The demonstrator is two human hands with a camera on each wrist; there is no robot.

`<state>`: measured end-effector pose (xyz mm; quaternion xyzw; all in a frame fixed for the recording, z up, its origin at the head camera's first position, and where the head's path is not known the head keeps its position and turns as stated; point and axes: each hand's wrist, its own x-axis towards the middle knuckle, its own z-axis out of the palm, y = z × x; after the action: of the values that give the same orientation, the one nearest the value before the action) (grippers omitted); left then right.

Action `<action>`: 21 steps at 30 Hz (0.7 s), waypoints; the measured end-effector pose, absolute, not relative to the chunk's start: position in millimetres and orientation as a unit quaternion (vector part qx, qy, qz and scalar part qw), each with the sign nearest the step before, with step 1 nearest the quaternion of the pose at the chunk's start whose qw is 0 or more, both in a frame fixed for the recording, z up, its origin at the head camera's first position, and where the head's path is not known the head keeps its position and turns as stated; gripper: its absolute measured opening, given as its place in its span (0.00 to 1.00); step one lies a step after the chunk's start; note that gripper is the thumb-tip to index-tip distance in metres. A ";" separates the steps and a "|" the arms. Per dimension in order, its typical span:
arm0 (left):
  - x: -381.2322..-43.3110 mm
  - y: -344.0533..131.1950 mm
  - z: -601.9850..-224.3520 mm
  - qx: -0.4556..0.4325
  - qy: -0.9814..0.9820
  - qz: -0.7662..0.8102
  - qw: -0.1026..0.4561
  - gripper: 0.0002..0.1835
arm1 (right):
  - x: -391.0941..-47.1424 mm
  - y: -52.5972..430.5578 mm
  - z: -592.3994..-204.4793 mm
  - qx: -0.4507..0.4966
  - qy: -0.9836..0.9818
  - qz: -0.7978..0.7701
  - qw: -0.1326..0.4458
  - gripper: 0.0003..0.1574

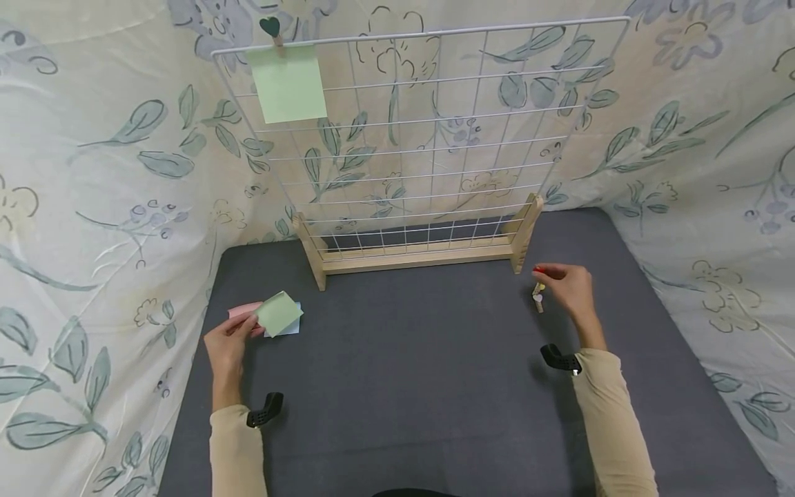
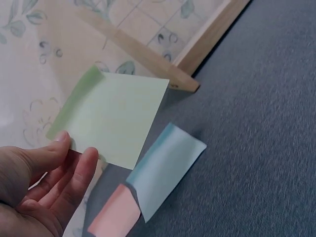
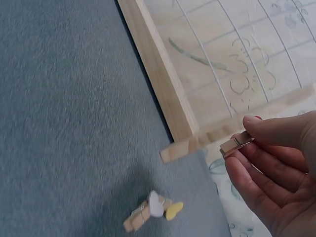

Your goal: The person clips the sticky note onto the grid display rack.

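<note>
Evidently we are at the step of gathering a note and a peg together, one for each hand. Our left hand [image 1: 226, 348] pinches a green note [image 2: 116, 118] at one lower corner, thumb in front and fingers behind, so nearly the whole sheet stands out beyond the fingertips, tilted and lifted off the table [image 1: 410, 386]. Under it lie a blue note [image 2: 170, 165] and a pink note [image 2: 114, 216], the two close together; we cannot tell whether they overlap. Our right hand [image 1: 570, 293] has thumb and fingertips clamped on a wooden peg [image 3: 235, 144], whose gripping end points away from the palm, with a bit of red showing by the thumb. Below that hand, well clear of the fingers, a peg with a white heart [image 3: 156, 204] and a peg with a yellow heart [image 3: 174, 211] lie on the table. On the wire rack [image 1: 435, 32] another green note [image 1: 290, 86] hangs from a peg with a dark green heart [image 1: 270, 27]. Our judgement is that the next move calls for bringing note and peg up to the wires, edge held flat, and squeezing the peg to spread its mouth.
</note>
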<state>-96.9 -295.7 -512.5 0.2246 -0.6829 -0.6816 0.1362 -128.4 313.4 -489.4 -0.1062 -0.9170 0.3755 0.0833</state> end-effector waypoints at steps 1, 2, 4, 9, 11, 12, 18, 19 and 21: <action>-98.2 -294.3 -511.9 0.224 -0.687 -0.679 0.131 0.15 | -129.1 311.3 -488.5 -0.104 -0.917 0.377 0.083 0.18; -99.4 -292.9 -511.6 0.222 -0.692 -0.675 0.128 0.16 | -130.0 309.4 -487.9 -0.103 -0.917 0.377 0.083 0.18; -101.6 -290.3 -510.7 0.216 -0.693 -0.677 0.120 0.17 | -131.8 305.6 -486.8 -0.098 -0.916 0.379 0.084 0.18; -106.6 -283.8 -510.5 0.209 -0.694 -0.681 0.107 0.18 | -137.1 297.6 -485.6 -0.074 -0.916 0.384 0.089 0.18; -108.4 -281.1 -510.7 0.207 -0.694 -0.681 0.107 0.17 | -138.5 294.2 -485.0 -0.064 -0.915 0.388 0.092 0.18; -109.3 -279.5 -510.6 0.204 -0.696 -0.680 0.108 0.17 | -139.0 292.1 -484.2 -0.059 -0.914 0.390 0.093 0.19; -114.4 -268.2 -506.7 0.181 -0.692 -0.690 0.111 0.14 | -144.3 281.4 -482.5 -0.036 -0.907 0.407 0.105 0.18; -115.3 -266.5 -505.8 0.177 -0.690 -0.694 0.110 0.14 | -145.5 279.7 -482.3 -0.035 -0.905 0.410 0.107 0.18; -117.0 -263.2 -504.1 0.169 -0.686 -0.700 0.106 0.14 | -148.0 276.5 -481.7 -0.032 -0.903 0.415 0.110 0.17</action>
<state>-117.0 -263.2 -504.1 0.1693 -0.6858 -0.6999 0.1055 -148.0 276.5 -481.7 -0.0322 -0.9026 0.4149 0.1098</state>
